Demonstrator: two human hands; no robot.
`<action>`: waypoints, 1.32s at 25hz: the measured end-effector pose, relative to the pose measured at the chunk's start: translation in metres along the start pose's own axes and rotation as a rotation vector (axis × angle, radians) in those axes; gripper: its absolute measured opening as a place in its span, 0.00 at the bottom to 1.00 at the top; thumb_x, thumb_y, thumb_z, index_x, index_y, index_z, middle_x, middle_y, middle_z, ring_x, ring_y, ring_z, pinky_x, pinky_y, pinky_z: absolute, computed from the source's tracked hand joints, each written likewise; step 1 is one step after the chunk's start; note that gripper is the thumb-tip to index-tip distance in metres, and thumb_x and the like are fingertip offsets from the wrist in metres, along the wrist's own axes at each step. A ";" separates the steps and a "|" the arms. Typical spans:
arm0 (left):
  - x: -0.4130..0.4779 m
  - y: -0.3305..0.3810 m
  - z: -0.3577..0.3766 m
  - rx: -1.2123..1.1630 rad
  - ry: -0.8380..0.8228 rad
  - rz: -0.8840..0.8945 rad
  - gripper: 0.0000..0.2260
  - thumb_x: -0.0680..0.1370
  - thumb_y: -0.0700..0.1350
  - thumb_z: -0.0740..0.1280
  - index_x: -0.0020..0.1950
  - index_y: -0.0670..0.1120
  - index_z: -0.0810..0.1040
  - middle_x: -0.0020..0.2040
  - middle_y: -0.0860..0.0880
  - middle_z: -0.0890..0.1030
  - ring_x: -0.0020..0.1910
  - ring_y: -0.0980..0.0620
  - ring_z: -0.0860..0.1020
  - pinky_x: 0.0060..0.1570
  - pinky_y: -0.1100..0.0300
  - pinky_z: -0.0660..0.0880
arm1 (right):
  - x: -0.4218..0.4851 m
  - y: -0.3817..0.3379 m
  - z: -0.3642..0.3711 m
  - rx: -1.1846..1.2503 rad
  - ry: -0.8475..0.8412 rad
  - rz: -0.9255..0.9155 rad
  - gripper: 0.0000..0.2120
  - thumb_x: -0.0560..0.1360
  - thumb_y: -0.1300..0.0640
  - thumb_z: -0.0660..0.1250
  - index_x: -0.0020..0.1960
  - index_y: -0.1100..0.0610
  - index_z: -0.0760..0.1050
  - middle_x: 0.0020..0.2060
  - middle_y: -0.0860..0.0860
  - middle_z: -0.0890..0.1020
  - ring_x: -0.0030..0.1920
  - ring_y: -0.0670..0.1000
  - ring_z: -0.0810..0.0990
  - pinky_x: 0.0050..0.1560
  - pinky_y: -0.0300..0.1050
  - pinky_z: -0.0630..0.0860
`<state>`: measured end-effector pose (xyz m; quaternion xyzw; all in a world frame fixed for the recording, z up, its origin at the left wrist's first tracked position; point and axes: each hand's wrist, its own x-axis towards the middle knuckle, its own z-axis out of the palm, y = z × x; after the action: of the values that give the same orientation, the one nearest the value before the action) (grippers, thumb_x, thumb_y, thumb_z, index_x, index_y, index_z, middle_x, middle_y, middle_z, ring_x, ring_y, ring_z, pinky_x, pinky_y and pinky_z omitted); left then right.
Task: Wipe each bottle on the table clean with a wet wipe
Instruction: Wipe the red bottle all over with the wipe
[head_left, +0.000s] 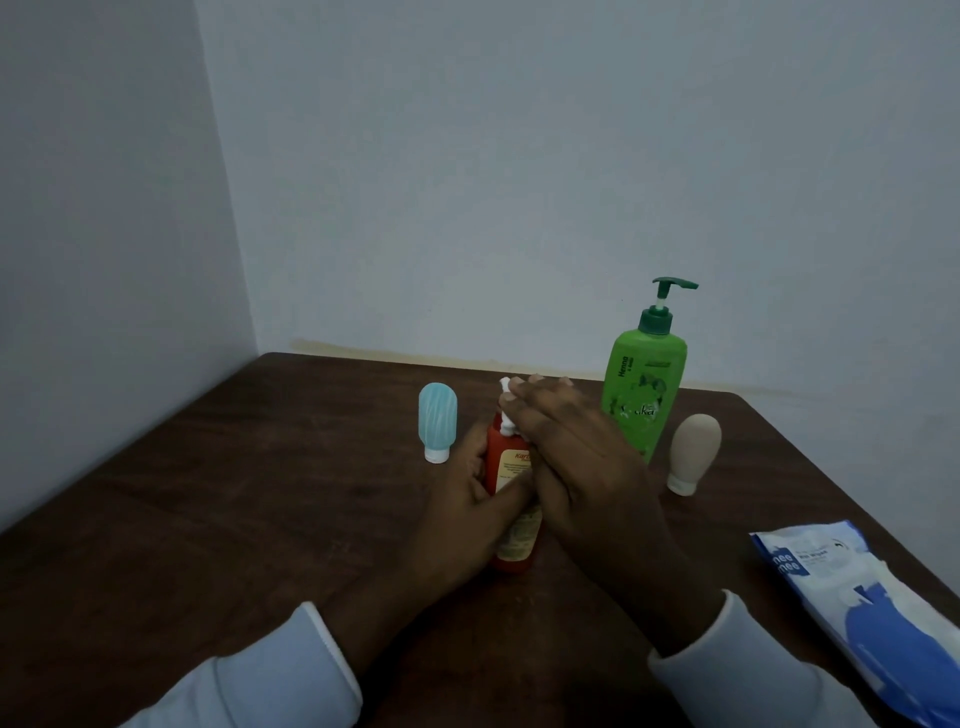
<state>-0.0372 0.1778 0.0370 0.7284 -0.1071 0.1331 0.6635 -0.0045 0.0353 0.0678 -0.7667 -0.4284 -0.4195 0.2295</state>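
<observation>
Both work: left hand (465, 501) grips red bottle (508, 460), right hand (582, 467) presses wipe (505, 385).

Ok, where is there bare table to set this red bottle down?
Widest bare patch: table left of the blue bottle. Another behind it, up to the far edge. Crowded on the right: green pump bottle, beige bottle, wipes pack.

Dimly lit, with a cool blue-grey cast across the walls (519, 156). Showed only faint, diffuse shadows on the dark surface (208, 493). Looked soft and slightly grainy throughout, with straight lines bowed near the edges.
</observation>
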 end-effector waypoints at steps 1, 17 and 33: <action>0.000 0.000 0.000 -0.007 0.002 -0.004 0.20 0.82 0.37 0.67 0.60 0.64 0.70 0.48 0.77 0.80 0.51 0.75 0.80 0.44 0.74 0.77 | 0.000 0.000 0.000 0.007 -0.001 0.002 0.24 0.72 0.72 0.64 0.68 0.64 0.74 0.68 0.57 0.75 0.71 0.55 0.71 0.73 0.52 0.64; 0.002 -0.001 -0.001 -0.010 -0.005 -0.011 0.19 0.80 0.42 0.70 0.62 0.64 0.72 0.54 0.69 0.83 0.57 0.66 0.82 0.48 0.69 0.79 | -0.001 0.004 -0.001 -0.032 0.059 0.063 0.20 0.75 0.66 0.64 0.67 0.64 0.74 0.65 0.57 0.78 0.68 0.54 0.73 0.70 0.58 0.68; -0.001 0.001 -0.003 -0.029 -0.024 -0.031 0.19 0.81 0.42 0.69 0.59 0.67 0.70 0.50 0.78 0.80 0.53 0.73 0.80 0.45 0.72 0.78 | 0.005 -0.001 0.001 -0.112 -0.023 -0.095 0.21 0.74 0.68 0.64 0.67 0.64 0.75 0.66 0.58 0.77 0.68 0.56 0.73 0.73 0.53 0.65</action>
<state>-0.0382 0.1807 0.0376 0.7218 -0.1057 0.1122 0.6748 -0.0038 0.0392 0.0713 -0.7619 -0.4427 -0.4445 0.1609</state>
